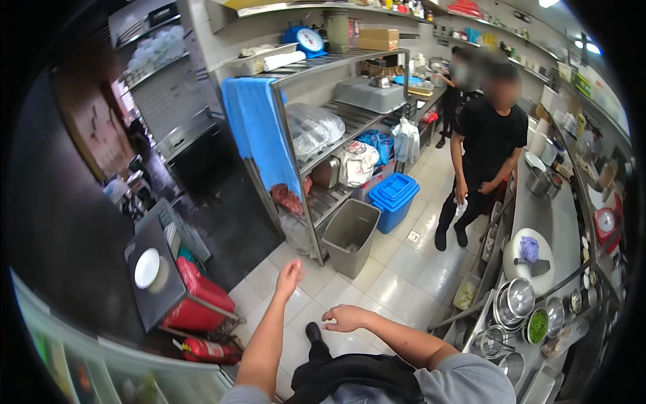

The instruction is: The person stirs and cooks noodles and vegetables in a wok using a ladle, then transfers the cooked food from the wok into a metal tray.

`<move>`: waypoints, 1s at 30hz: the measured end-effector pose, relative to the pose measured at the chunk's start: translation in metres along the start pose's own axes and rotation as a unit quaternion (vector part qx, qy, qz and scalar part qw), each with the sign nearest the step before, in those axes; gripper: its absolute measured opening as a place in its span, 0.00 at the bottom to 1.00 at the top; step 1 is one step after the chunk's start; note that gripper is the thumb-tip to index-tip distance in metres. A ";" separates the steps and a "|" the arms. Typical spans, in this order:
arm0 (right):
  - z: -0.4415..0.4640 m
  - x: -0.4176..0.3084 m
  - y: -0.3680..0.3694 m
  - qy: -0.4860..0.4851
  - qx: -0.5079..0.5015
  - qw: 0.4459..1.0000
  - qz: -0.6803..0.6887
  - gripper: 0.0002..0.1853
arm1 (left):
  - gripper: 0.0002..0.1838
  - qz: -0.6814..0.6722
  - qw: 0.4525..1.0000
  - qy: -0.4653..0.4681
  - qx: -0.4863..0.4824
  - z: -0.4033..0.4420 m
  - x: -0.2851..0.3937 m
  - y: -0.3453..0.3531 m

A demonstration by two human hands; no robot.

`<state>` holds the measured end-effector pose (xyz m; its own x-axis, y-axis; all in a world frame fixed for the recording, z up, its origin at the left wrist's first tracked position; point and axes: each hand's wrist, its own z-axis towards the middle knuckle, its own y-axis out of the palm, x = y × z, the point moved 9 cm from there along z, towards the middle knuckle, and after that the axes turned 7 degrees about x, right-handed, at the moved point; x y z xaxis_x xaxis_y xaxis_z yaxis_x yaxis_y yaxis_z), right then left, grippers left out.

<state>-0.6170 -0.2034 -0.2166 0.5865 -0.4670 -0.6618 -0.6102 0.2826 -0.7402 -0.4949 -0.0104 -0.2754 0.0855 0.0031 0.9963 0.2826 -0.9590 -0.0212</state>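
My left hand point(289, 277) is held out over the tiled floor, a little blurred, its fingers loosely apart with nothing in them. Lower and to its right, my right hand point(346, 318) hangs in front of my body with fingers partly stretched and holding nothing. Neither hand touches anything. Beyond them, nearest to both, a grey waste bin point(351, 236) stands on the floor. A blue lidded bin point(394, 202) is right behind it.
A metal rack point(306, 158) carries bags and a blue scale point(306, 40). A person in black point(491, 124) stands ahead, another person farther back. The steel counter point(531, 215) at right holds bowls and a cleaver point(535, 266). A fire extinguisher point(210, 351) and white plate point(147, 268) are at left.
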 end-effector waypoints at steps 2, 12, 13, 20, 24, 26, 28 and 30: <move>0.026 0.043 0.005 0.039 0.037 0.998 0.014 0.25 | 0.19 -0.011 0.991 0.133 -0.007 0.096 0.055 0.006; -0.016 0.256 0.130 0.428 0.075 0.897 0.084 0.25 | 0.25 0.164 0.904 0.367 0.146 0.372 0.207 0.038; -0.029 0.254 0.137 0.440 0.083 0.889 0.091 0.25 | 0.23 0.165 0.932 0.305 0.110 0.380 0.204 0.036; -0.124 0.259 0.246 0.685 0.288 0.537 0.399 0.22 | 0.24 0.127 0.868 0.391 0.279 0.410 0.212 -0.038; -0.130 0.258 0.344 0.718 0.191 0.492 0.454 0.22 | 0.25 0.095 0.915 0.328 0.214 0.383 0.267 -0.033; -0.125 0.260 0.379 0.686 0.187 0.472 0.521 0.21 | 0.26 0.095 0.880 0.418 0.206 0.384 0.280 -0.030; -0.123 0.245 0.374 0.715 0.222 0.435 0.500 0.20 | 0.29 0.098 0.877 0.440 0.167 0.394 0.278 -0.034; -0.114 0.243 0.367 0.709 0.217 0.436 0.510 0.21 | 0.33 0.166 0.896 0.377 0.165 0.380 0.287 -0.034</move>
<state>-0.7591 -0.3085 -0.6358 -0.9789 0.1253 -0.1615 0.1701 0.9376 -0.3032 -0.1172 0.1304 -0.0198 -0.4184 -0.5781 0.7006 0.6386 -0.7357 -0.2257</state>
